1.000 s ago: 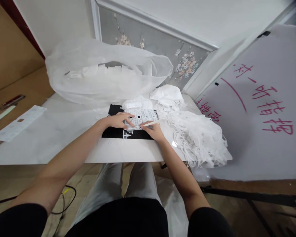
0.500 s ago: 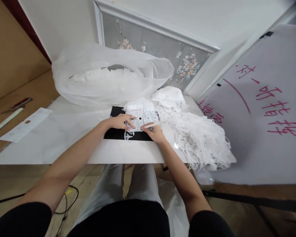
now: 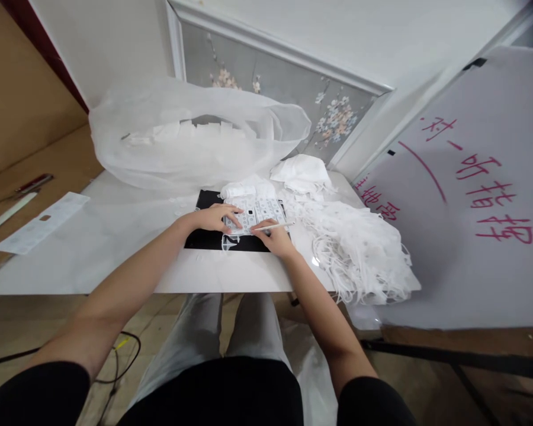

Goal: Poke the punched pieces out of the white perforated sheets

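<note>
A white stencil sheet point(image 3: 261, 205) with several small holes lies over white fabric on a black board point(image 3: 199, 240). My left hand point(image 3: 215, 218) rests on the sheet's left side with its fingers spread, pressing it. In my right hand point(image 3: 276, 239) is a slim white pen point(image 3: 281, 225), its tip at the sheet's lower edge. White ear loops point(image 3: 230, 242) stick out below the sheet onto the board. Folded white fabric point(image 3: 242, 189), which looks like face masks, lies at the sheet's far edge.
On the right sits a heap of white masks with loops point(image 3: 359, 248); a smaller white pile point(image 3: 302, 171) is behind it. A large translucent bag point(image 3: 128, 157) stands at the back. Another stencil strip point(image 3: 39, 223) lies left, by a red cutter point(image 3: 34, 183). A whiteboard point(image 3: 426, 236) borders the right.
The whole view has shifted slightly left. The pen in my right hand lies at a flatter slant. My left hand stays spread on the stencil sheet.
</note>
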The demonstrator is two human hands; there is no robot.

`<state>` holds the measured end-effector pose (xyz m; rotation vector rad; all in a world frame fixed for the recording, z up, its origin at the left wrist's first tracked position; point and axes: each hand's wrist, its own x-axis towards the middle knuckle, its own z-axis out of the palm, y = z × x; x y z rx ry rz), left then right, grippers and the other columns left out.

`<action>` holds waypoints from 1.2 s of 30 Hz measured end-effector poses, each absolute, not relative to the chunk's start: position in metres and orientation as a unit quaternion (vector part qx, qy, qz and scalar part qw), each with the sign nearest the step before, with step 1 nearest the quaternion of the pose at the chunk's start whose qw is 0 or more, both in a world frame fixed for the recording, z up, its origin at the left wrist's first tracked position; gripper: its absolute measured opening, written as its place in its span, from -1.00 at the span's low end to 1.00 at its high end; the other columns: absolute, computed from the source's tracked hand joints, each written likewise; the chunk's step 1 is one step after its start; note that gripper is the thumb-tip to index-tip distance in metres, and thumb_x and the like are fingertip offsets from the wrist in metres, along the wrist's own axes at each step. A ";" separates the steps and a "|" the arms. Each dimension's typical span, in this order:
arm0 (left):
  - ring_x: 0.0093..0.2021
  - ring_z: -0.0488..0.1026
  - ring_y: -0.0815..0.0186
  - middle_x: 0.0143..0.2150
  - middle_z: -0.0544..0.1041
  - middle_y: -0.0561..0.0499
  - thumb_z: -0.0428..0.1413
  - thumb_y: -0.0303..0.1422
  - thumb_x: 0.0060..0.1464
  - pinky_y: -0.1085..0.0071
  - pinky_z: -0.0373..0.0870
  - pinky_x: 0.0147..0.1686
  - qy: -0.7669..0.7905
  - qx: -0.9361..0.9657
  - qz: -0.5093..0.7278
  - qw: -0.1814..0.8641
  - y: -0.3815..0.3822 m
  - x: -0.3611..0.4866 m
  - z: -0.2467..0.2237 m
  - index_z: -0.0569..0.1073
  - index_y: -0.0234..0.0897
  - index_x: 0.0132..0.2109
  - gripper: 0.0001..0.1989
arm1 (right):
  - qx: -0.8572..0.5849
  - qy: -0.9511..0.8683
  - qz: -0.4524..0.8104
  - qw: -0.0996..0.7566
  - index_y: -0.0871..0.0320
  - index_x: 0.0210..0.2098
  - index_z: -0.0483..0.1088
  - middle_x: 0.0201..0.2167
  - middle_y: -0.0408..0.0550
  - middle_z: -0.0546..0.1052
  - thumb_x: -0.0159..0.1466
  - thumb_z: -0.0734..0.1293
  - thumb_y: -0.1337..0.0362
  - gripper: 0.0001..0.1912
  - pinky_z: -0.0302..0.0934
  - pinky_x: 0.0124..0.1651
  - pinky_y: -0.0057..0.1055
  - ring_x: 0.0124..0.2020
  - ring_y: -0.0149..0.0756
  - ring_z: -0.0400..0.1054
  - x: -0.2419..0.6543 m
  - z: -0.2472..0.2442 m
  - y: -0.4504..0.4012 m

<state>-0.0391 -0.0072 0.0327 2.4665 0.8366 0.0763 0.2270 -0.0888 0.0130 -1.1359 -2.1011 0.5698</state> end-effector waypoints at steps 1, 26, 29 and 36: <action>0.44 0.02 -0.05 0.46 0.16 0.08 0.21 -0.18 0.12 -0.05 -0.16 0.37 0.309 0.913 0.029 0.264 -0.007 -0.039 0.033 0.55 0.10 0.11 -0.61 | -0.435 -0.818 0.193 0.324 0.06 -0.18 0.58 -0.19 -0.05 0.64 0.38 0.31 0.17 -0.80 0.28 0.08 -0.21 -0.03 -0.14 0.44 0.226 0.014 -0.090; 0.51 -0.22 -0.07 0.52 -0.04 0.22 0.13 -0.36 0.11 -0.19 -0.27 0.37 0.314 0.918 -0.019 0.242 -0.019 -0.031 0.038 0.49 0.23 0.15 -0.51 | -0.560 -0.797 -0.056 0.220 0.10 -0.10 0.52 -0.38 0.01 0.60 0.48 0.10 0.21 -0.64 0.13 -0.11 -0.29 -0.25 -0.16 0.45 0.194 0.008 -0.098; 0.50 -0.21 -0.08 0.52 -0.05 0.22 0.12 -0.43 0.09 -0.18 -0.27 0.38 0.311 0.922 -0.015 0.231 -0.022 -0.029 0.038 0.53 0.22 0.11 -0.51 | -0.610 -0.744 -0.009 0.272 0.12 -0.17 0.55 -0.36 0.02 0.61 0.45 0.15 0.20 -0.66 0.18 -0.16 -0.32 -0.28 -0.17 0.47 0.206 0.006 -0.088; 0.34 0.19 -0.01 0.34 0.33 0.10 0.13 -0.47 0.07 -0.07 0.03 0.31 0.292 0.937 0.044 0.185 -0.030 -0.020 0.038 0.60 0.11 0.00 -0.58 | -0.566 -0.651 0.207 0.461 0.15 -0.31 0.57 -0.21 -0.02 0.64 0.34 0.28 0.01 -0.63 0.35 -0.14 -0.33 -0.20 -0.16 0.53 0.266 0.005 -0.084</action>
